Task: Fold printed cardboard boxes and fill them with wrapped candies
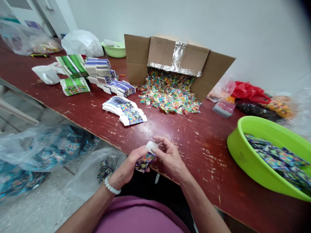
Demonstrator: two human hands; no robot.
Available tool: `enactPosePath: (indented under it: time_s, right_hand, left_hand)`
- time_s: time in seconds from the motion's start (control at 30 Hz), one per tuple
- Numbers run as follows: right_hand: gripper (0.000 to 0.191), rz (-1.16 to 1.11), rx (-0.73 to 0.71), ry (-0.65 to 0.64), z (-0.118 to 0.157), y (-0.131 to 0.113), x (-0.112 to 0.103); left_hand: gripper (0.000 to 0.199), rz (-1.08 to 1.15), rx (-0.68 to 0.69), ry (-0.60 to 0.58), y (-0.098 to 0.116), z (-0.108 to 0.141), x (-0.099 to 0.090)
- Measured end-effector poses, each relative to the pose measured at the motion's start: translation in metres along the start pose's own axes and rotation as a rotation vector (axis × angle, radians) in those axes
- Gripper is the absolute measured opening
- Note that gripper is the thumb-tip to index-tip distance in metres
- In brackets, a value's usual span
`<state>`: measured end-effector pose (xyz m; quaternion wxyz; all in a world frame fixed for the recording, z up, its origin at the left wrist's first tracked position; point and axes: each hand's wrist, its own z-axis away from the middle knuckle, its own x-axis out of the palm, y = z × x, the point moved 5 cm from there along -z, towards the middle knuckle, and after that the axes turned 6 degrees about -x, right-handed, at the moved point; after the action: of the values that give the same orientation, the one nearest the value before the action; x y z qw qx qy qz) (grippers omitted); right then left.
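My left hand [132, 161] is closed around a small printed carton [145, 162], dark purple with colourful pictures, held just over the table's front edge. At its top stands a white flap [151, 146]. My right hand [168, 153] has its thumb against that flap, with the other fingers curled behind it and partly hidden. Beyond my hands, a fanned row of flat printed cartons [132, 115] lies on the table. Farther back, wrapped candies [170, 97] spill from a cardboard box [178, 56] tipped on its side.
A green basin [239, 145] with dark printed packs stands at the right. Bundled cartons [75, 85] and a white mug [46, 75] sit at the left on the red table [194, 139]. Plastic bags [92, 171] with packs lie below the left edge. Red bag [250, 92] at the back right.
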<state>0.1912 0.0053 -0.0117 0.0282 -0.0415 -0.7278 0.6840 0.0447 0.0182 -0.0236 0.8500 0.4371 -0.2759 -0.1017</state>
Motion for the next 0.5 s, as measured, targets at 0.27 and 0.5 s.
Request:
enactPosePath:
  time_s: [0.27, 0.5]
  right_hand:
    - [0.037, -0.483, 0.283, -0.191, 0.011, 0.021, 0.025]
    - [0.011, 0.031, -0.275, 0.034, 0.002, 0.001, 0.015]
  left_hand:
    - [0.035, -0.010, 0.090, 0.066, -0.001, 0.000, 0.000]
    - [0.036, 0.280, -0.118, -0.050, -0.004, -0.003, 0.002]
